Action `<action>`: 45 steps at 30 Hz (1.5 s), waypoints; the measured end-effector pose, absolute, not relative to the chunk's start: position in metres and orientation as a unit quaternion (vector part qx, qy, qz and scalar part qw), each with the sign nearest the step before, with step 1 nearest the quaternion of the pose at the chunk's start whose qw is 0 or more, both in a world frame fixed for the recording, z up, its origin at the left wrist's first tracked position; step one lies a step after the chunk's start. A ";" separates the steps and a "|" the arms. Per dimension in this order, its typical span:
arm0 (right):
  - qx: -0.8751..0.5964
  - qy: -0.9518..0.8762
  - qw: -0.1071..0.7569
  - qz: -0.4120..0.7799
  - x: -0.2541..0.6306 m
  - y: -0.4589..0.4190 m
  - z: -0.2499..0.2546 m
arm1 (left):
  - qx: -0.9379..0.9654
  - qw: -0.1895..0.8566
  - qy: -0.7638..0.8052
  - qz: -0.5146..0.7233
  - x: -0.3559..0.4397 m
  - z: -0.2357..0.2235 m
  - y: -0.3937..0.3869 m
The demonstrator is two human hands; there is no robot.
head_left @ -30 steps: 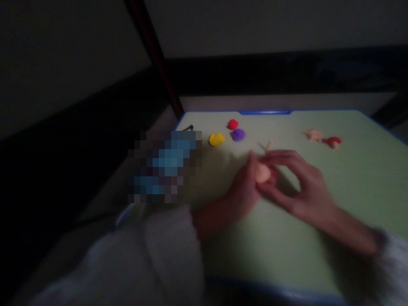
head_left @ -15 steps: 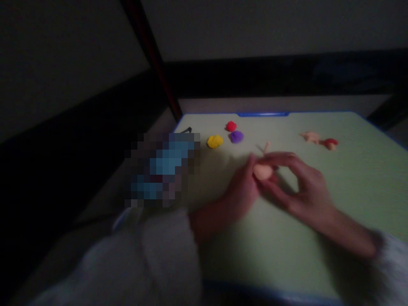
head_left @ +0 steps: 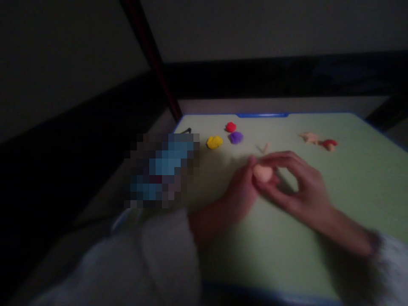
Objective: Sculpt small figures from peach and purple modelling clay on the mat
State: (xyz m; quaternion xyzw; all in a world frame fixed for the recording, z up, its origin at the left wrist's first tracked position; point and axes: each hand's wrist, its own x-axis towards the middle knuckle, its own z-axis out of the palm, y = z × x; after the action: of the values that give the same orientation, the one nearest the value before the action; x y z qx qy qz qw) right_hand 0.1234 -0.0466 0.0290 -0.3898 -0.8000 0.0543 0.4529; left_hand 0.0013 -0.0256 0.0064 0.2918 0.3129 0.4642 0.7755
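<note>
A peach-coloured ball of modelling clay (head_left: 263, 172) is held between my two hands above the table. My left hand (head_left: 242, 191) cups it from the left, with the thumb upright against it and the other fingers mostly hidden. From the right, the thumb and index finger of my right hand (head_left: 298, 185) close round the ball in a curved pinch. Just beyond my fingertips lies a thin peach clay stick (head_left: 266, 147). The dim light and blur hide the finer detail of the ball.
Yellow (head_left: 214, 142), purple (head_left: 236, 137) and red (head_left: 230, 127) clay lumps lie towards the back. A peach clay piece (head_left: 310, 137) and a red-and-peach clay piece (head_left: 329, 144) lie at the right. A pixelated blue object (head_left: 168, 163) is at the left of the blue-edged table (head_left: 270, 250).
The view has shifted slightly. The peach ball has turned a little between my fingers, and more of it shows now than a second ago. Both hands keep nearly the same place.
</note>
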 end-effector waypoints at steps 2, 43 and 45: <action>-0.389 -0.802 0.451 0.049 0.124 -0.047 0.029 | 0.291 0.785 0.288 0.464 0.002 0.008 -0.026; -0.349 -0.439 0.601 0.569 0.143 -0.007 0.015 | 0.666 0.475 0.387 0.425 -0.018 0.000 -0.010; -0.374 -0.509 0.600 0.491 0.143 -0.009 0.014 | 0.651 0.501 0.367 0.436 -0.014 -0.001 -0.009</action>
State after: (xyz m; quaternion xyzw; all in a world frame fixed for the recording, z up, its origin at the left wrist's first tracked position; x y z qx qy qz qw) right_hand 0.1427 -0.0089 0.0136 -0.3738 -0.5093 0.4910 0.5998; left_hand -0.0138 -0.0094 -0.0012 0.6508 0.3673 0.4363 0.5011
